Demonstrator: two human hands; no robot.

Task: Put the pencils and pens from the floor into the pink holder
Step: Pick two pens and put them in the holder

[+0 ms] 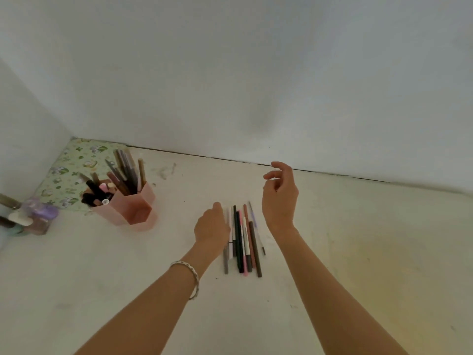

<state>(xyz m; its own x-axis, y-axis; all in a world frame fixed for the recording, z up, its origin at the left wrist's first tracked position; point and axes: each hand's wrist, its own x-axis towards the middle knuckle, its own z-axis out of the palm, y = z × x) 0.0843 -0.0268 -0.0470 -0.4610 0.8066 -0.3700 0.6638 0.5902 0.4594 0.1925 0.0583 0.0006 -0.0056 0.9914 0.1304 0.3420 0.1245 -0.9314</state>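
— What do we have on the floor (pixel 153 278)?

— We see a row of pens and pencils (pixel 243 242) lying flat, side by side and touching, nearly parallel, their far ends pointing toward the wall. From left to right we make out grey, white, black, pink, white, reddish-brown and dark brown ones, and a thin lilac one slightly apart on the right.

— And the pink holder (pixel 138 208)?

— It stands upright, well to the left of the row. We read it as angular, hexagon-like cups joined together. The taller rear cup holds long pencils (pixel 125 172) leaning at different angles. The lower front cup holds shorter dark pieces (pixel 96 194); we cannot tell what they are.
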